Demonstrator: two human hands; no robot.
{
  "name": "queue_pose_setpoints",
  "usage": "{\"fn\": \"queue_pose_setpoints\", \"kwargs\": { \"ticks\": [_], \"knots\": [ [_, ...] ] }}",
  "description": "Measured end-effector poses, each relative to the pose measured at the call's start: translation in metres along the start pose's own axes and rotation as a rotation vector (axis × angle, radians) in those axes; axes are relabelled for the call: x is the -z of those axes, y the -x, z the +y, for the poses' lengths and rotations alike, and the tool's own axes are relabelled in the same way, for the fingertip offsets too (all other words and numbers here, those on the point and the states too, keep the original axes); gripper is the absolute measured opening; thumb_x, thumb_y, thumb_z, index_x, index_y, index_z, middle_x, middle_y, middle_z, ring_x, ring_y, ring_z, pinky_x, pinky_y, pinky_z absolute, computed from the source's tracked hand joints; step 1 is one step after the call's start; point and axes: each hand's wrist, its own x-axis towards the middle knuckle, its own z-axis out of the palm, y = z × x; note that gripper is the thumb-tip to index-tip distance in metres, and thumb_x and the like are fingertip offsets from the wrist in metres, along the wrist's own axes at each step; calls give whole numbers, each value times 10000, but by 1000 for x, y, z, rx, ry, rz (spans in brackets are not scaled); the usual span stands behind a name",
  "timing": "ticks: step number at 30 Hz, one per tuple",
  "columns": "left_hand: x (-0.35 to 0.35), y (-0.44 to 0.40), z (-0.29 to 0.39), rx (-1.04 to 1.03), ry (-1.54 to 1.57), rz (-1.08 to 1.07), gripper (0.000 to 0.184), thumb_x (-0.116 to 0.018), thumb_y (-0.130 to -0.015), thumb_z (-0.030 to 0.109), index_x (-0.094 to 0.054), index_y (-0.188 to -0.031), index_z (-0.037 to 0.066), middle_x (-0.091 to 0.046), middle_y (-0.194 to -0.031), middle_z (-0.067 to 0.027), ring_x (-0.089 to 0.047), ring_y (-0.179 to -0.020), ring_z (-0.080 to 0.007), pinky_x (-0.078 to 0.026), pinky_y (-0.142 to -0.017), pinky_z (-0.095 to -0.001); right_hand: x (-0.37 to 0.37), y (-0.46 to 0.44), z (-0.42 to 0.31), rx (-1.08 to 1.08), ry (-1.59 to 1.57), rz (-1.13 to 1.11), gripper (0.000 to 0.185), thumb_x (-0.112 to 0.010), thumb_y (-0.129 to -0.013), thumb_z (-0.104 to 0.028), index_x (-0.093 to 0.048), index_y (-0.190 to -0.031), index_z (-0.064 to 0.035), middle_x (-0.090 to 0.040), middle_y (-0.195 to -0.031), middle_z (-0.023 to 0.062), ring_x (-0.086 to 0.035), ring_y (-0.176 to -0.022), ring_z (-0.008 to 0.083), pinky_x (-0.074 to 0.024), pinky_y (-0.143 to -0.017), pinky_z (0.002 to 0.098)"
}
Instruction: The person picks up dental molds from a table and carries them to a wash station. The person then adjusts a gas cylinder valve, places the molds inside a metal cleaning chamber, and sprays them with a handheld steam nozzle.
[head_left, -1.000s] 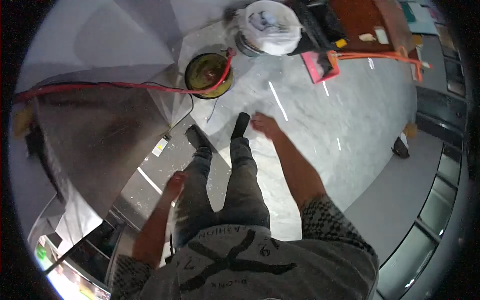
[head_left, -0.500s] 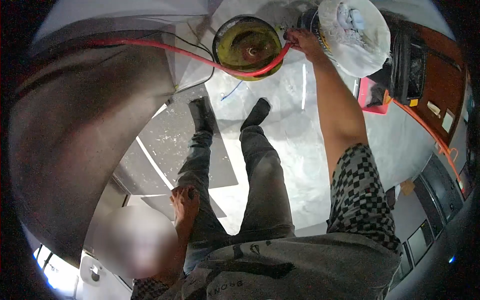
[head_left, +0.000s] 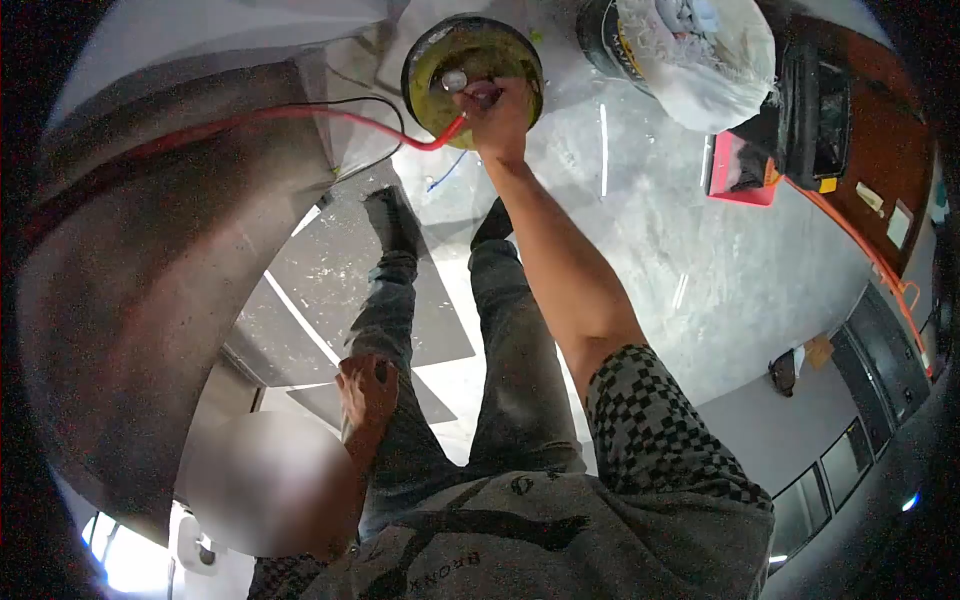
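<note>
Red hose held near its end, over the round tub

My right grip point(head_left: 497, 115) is curled around the red hose point(head_left: 375, 125), fingers pressed together on it; the hose's tip is hidden in my hand. Just below the grip sits the round yellow-green tub point(head_left: 425, 88). My left grip point(head_left: 368, 392) lies at my left thigh, well apart from the hose; I cannot tell whether it holds anything.

I judge the hose bendy yet springy, light at the end but dragging with its length, unlikely to break and perhaps slippery if wet. The best hold seems close behind the tip, where my fingers are, so the trailing curve pulls less on my aim.

From my grip the hose dips toward me, bends left, then its long axis runs off leftward across the dark panel point(head_left: 150, 250), a thin black cable point(head_left: 378, 99) beside part of it. The gripped stretch slants up and rightward into my hand, away from my body.
</note>
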Motion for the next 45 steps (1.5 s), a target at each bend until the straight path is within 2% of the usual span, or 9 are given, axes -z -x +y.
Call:
{"fn": "queue_pose_setpoints", "kwargs": {
  "ticks": [5,8,13,16,19,21,34,39,45],
  "knots": [
    [-12,2,-14,16,-31,-119,267,-654,-791,284,-666,-967,83,-622,-1054,-135,-503,-1083,-325,-385,-920,-512,0,-12,-6,172,178,80,484,-790,-725,-86,-413,-1011,12,-656,-841,121,-652,-841,270,-501,-732,400],
    [27,-18,15,32,21,-79,270,-658,-790,286,-660,-973,87,-614,-1051,-140,-505,-1073,-329,-381,-926,-509,12,-24,-27,-364,-892,-13,551,-813,-712,-177,-428,-1057,15,-668,-886,139,-657,-847,297,-513,-729,408],
    [34,-32,28,77,-24,-92,275,-656,-793,298,-649,-970,87,-602,-1041,-141,-501,-1070,-328,-373,-933,-508,18,-23,-26,20,514,-76,767,-809,-710,-412,-415,-1220,5,-675,-979,176,-660,-882,338,-526,-802,421],
    [49,-45,38,156,-11,-269,299,-653,-795,309,-653,-984,77,-601,-1055,-151,-496,-1081,-327,-372,-939,-513,9,-37,-8,361,495,41,805,-809,-696,-450,-399,-1241,-22,-669,-1016,190,-661,-903,347,-527,-808,428],
    [30,-34,23,184,-26,-288,307,-649,-796,319,-657,-987,79,-604,-1074,-142,-493,-1088,-328,-366,-949,-517,26,-32,-14,-33,208,-183,812,-802,-697,-470,-396,-1253,-38,-659,-1050,195,-656,-939,360,-522,-821,427],
    [-9,-11,-14,-160,-69,46,308,-642,-805,329,-655,-989,82,-603,-1071,-135,-494,-1087,-327,-364,-950,-517,24,-29,0,-47,264,-210,821,-806,-692,-473,-397,-1253,-35,-659,-1047,196,-656,-947,361,-524,-825,426],
    [36,-41,29,139,-25,-291,370,-645,-812,363,-656,-1038,70,-607,-1135,-140,-490,-1118,-319,-357,-970,-515,17,-33,-25,21,565,-297,809,-766,-727,-484,-389,-1279,-30,-605,-1133,276,-623,-1021,408,-503,-877,482],
    [56,-69,49,-277,-163,-289,329,-636,-828,262,-616,-1078,48,-593,-1133,-169,-518,-1074,-347,-399,-922,-502,15,-40,-4,-27,461,-380,707,-679,-825,-484,-410,-1281,-14,-619,-1092,244,-632,-995,388,-506,-878,458],
    [-4,-291,196,-16,881,211,405,-523,-927,254,-525,-1211,-36,-546,-1202,-260,-512,-1104,-435,-396,-970,-478,42,-43,15,72,199,-566,500,-560,-943,-352,-456,-1324,-46,-633,-1078,181,-639,-980,349,-509,-874,426]
  ]
}}
